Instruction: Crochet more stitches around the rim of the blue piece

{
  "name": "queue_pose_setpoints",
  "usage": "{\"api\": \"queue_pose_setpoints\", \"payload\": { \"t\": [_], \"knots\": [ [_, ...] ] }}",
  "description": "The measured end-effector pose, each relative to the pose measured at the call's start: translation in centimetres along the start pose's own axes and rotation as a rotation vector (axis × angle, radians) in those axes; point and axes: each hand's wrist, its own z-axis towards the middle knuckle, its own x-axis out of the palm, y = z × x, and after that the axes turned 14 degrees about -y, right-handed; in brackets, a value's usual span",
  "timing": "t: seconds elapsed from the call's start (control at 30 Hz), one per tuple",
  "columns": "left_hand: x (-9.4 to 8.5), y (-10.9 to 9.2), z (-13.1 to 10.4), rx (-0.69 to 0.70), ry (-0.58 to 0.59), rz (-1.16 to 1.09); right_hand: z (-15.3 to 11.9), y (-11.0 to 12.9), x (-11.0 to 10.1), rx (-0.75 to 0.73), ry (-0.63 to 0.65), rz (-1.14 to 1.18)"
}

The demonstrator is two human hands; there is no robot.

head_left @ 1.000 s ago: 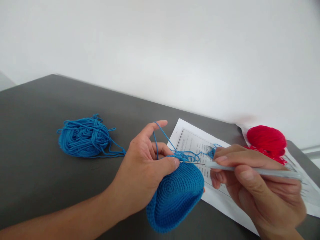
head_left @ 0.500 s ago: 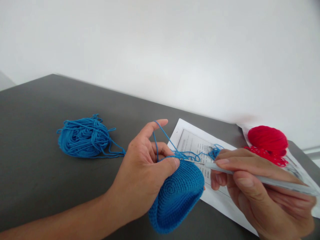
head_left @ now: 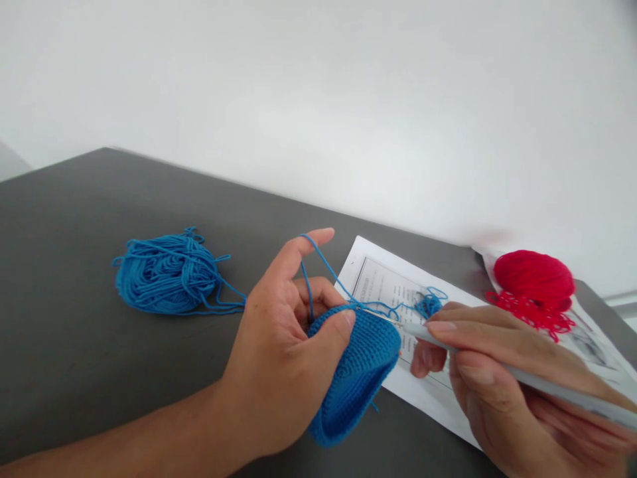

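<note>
My left hand [head_left: 288, 332] pinches the top edge of a blue crocheted piece [head_left: 361, 358], which hangs below it as a rounded, cupped shape. Blue working yarn [head_left: 326, 263] loops over the raised left index finger and runs down to that edge. In my right hand [head_left: 512, 378] is a crochet hook [head_left: 468, 348] with a pale grey handle, gripped between thumb and index finger. Its thin metal shaft reaches left to the edge of the piece, by the left thumb. Yarn and fingers hide the hook's tip.
On the dark grey table [head_left: 89, 358], a blue yarn skein [head_left: 166, 273] lies at left, its strands running behind my left hand. A printed sheet [head_left: 365, 262] lies beneath my hands, with a small blue yarn tangle [head_left: 428, 304] on it. Red yarn [head_left: 535, 282] rests on another paper at right.
The blue piece has tilted and shifted slightly up, and a short yarn end now shows below it. The hook and right hand have moved a little left. My left index finger is slightly higher.
</note>
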Motion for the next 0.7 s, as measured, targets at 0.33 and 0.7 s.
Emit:
{"api": "queue_pose_setpoints", "payload": {
  "t": [0.33,0.7],
  "knots": [
    [0.2,0.2,-0.8,0.133,-0.081,0.032,-0.5,1.7,-1.4,-0.153,0.118,-0.318],
    [0.5,-0.1,-0.8,-0.052,0.01,-0.07,-0.2,1.7,1.6,-0.237,0.01,-0.3]
  ]
}}
